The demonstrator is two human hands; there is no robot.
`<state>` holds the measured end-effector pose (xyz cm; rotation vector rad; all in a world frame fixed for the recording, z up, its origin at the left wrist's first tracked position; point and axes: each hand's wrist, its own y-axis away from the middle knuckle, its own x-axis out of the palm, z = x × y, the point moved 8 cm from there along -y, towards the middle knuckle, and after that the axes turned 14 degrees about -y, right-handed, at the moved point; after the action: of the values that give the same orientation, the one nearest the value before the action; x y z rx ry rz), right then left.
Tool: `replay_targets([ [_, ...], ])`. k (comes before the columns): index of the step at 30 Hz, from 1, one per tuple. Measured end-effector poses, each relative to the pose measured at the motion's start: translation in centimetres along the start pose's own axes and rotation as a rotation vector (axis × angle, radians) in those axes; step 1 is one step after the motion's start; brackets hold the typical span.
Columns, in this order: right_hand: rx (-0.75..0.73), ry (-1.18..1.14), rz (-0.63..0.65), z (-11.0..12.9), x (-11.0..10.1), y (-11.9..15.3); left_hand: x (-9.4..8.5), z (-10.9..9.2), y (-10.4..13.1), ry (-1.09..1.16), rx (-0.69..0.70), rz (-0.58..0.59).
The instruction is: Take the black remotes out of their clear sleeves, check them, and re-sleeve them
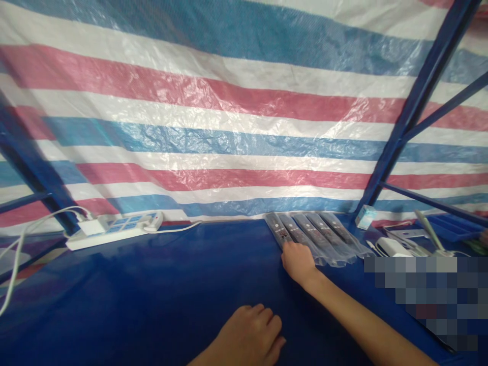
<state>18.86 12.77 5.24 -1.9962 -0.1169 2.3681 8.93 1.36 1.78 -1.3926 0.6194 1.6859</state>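
Several slim dark packets in clear plastic sleeves lie side by side at the back of the blue table. My right hand (299, 262) is closed on the near end of the leftmost plastic-sleeved packet (275, 227); the fingertips are partly hidden. Beside it are other sleeved packets (318, 231), their loose clear ends pointing towards me. Lower down, my left hand (253, 333) hovers over or rests on the bare tabletop, back up, with fingers loosely bent and slightly apart. Nothing shows in it.
On the left, a white power strip (114, 229) carries plugs and cables. A small light-blue box (365, 217) stands right of the packets, near a white charger (394, 247) and a blue tray (453, 227). Blue metal posts (409, 114) and a striped tarp (229, 137) enclose the back.
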Motion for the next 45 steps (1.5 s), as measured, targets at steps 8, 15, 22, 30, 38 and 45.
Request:
replay_targets([
  [8, -0.262, -0.111, 0.117, 2.9, 1.1, 3.7, -1.1, 6.5, 0.7, 0.146, -0.381, -0.048],
  [15, -0.561, -0.346, 0.152, 4.8, 0.7, 8.8, 1.1, 17.0, 2.8, 0.213, -0.867, -0.19],
  [22, -0.589, -0.574, 0.005, 2.7, -0.9, 9.0, 3.2, 19.1, 1.9, 0.393, -0.866, -0.076],
  [30, -0.486, -0.654, -0.136, -1.0, -1.1, 8.4, 2.9, 19.1, 2.1, 0.361, -0.922, -0.081],
  [38, -0.48, -0.668, -0.146, -1.5, -0.8, 8.3, 3.0, 18.6, 2.1, 0.443, -0.854, 0.024],
  [45, -0.468, -0.689, -0.196, -2.1, -1.1, 8.3, 2.9, 18.0, 1.7, 0.397, -0.859, -0.032],
])
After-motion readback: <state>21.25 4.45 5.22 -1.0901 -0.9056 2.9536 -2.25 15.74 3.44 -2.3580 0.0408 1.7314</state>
